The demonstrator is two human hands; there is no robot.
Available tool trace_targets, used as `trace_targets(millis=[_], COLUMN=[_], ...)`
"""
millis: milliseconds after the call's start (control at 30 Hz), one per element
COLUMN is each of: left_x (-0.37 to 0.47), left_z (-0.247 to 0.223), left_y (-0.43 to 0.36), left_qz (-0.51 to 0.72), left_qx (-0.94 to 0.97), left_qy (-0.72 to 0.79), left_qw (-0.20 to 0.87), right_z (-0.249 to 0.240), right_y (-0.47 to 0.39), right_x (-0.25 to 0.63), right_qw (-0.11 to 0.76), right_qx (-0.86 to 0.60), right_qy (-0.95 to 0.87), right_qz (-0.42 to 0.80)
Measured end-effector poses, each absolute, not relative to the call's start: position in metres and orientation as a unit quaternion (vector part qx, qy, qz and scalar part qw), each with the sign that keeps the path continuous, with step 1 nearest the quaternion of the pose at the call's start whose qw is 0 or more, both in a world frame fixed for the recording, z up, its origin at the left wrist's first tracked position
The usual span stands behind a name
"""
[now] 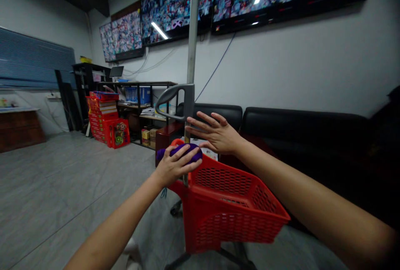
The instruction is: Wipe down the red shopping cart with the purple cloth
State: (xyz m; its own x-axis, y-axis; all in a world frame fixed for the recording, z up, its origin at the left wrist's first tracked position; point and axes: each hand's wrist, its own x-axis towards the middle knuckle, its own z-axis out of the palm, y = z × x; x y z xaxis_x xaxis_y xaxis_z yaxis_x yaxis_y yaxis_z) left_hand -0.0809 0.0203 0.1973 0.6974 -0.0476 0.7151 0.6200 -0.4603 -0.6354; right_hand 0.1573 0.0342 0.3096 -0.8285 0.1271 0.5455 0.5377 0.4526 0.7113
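My left hand (176,166) is curled over a bunched purple cloth (193,155), pressing it against the metal pole (193,45) of a red shopping cart (228,224). Just above it, my right hand (215,134) is spread, its fingertips close to the pole below a grey handle (171,99). I cannot tell whether those fingertips touch the pole. The right hand holds nothing. The cart's red mesh basket lies below and to the right of both hands. Part of the cloth is hidden under my left fingers.
A black sofa (300,116) stands behind the cart against the wall. Stacked red boxes (101,122) and a shelf unit (150,83) are at the back left. Wall screens (170,5) hang above. Grey floor (62,191) stretches across the left side.
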Motion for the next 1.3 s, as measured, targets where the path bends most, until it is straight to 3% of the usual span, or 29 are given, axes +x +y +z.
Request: trace_targets(millis=[500, 667, 833, 1000, 1200, 1300], left_x=[-0.090, -0.092, -0.088, -0.080, -0.077, -0.084], left_z=[0.257, 0.282, 0.304, 0.326, 0.338, 0.359], left_y=[0.037, 0.036, 0.030, 0.022, 0.020, 0.021], left_qz=[-0.345, -0.382, -0.348, -0.390, -0.337, -0.387], left_qx=[-0.764, -0.726, -0.714, -0.698, -0.726, -0.719], left_qy=[-0.076, -0.139, -0.108, -0.204, -0.159, -0.219], left_qw=[0.540, 0.555, 0.598, 0.564, 0.578, 0.534], right_z=[0.364, 0.385, 0.408, 0.431, 0.447, 0.448], right_y=[0.048, 0.052, 0.054, 0.059, 0.059, 0.058], right_x=[0.158, 0.158, 0.154, 0.152, 0.152, 0.150], right_qw=[0.171, 0.187, 0.217, 0.248, 0.233, 0.246], right_qx=[-0.105, -0.111, -0.124, -0.126, -0.116, -0.125], right_qy=[-0.848, -0.835, -0.823, -0.825, -0.841, -0.840], right_qz=[-0.490, -0.506, -0.511, -0.492, -0.474, -0.468])
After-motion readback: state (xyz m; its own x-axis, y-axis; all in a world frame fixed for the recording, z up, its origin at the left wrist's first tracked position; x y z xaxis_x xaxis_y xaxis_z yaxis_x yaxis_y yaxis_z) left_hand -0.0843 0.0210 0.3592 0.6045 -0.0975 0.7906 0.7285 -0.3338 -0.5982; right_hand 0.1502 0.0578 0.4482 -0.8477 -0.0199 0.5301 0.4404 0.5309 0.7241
